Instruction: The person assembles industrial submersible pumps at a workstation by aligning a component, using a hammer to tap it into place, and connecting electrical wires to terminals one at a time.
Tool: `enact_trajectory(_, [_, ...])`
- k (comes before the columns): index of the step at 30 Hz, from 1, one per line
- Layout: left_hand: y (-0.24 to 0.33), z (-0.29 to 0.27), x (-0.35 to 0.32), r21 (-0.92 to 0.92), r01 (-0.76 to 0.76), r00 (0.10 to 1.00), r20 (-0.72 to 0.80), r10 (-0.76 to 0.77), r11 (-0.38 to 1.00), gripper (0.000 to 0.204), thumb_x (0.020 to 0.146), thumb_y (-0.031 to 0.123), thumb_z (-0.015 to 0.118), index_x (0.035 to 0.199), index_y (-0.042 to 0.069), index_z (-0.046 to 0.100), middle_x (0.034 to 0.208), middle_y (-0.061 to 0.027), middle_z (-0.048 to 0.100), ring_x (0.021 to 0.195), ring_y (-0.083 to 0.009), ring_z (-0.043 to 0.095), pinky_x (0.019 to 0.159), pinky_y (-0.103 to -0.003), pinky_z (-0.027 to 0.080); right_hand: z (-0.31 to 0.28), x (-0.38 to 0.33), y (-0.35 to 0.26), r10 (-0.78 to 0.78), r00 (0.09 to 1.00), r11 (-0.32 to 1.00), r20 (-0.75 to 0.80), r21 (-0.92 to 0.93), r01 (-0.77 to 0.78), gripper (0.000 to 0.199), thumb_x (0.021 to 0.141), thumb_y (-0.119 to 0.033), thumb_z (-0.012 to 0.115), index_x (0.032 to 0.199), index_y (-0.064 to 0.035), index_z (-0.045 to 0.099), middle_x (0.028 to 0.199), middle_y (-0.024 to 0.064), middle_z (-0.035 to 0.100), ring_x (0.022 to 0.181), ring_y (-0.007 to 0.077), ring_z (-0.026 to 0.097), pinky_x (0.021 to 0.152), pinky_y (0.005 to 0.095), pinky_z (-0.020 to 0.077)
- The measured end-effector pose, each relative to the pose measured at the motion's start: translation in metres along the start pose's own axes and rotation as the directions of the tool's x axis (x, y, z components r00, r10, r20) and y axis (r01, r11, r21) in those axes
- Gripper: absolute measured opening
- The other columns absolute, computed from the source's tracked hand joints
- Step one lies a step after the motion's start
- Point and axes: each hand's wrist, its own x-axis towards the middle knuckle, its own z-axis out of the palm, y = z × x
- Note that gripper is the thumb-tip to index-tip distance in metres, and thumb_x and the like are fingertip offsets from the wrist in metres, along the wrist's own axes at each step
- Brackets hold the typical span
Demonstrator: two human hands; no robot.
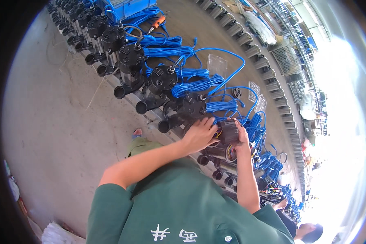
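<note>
My right hand (242, 136) grips a black ribbed pump cap (228, 132) from its right side, tilting it above an open pump body (221, 151). Yellow wires (218, 133) show between the cap and my left hand (201, 135). The left fingers are bent and closed at the wires; what they pinch is hidden. Coloured wire ends (230, 153) stick out of the metal housing below. Just beyond my left hand stands a pump with its black top (194, 106) on and a blue cable (221, 106) coiled beside it.
A row of black-topped pumps (131, 59) runs to the far left, with bundled blue cables (195, 86) alongside. An orange-handled tool (158, 22) lies near a blue crate (128, 9). Metal cylinders (268, 75) line the far side. Another person (311, 232) is at the lower right.
</note>
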Motion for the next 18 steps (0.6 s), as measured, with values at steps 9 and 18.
enact_trajectory(9, [0.001,-0.003,-0.016,-0.146,0.123,0.992,-0.003,-0.124,0.982,0.043,0.088,0.031,0.077,0.123,0.011,0.063,0.136,-0.0167,0.055,0.116,-0.0385,0.055,0.098,-0.050,0.046,0.003,-0.018,0.007,-0.339,0.933,0.830,0.124,-0.426,0.359,0.017,0.106,-0.017,0.059,0.117,-0.0051,0.062,0.118,0.0164,0.072,0.105,0.0270,0.070,0.093,0.0394,0.0578])
enact_trajectory(18, [-0.009,0.009,-0.022,-0.818,0.397,0.863,0.179,-0.473,0.415,0.055,0.081,0.008,0.077,0.132,0.001,0.059,0.126,-0.0173,0.062,0.106,-0.0300,0.066,0.090,-0.038,0.053,0.031,-0.034,0.019,-0.513,0.851,0.627,0.116,-0.626,0.463,0.016,0.110,-0.015,0.051,0.114,-0.0036,0.060,0.111,0.0164,0.073,0.101,0.0193,0.068,0.093,0.0317,0.0527])
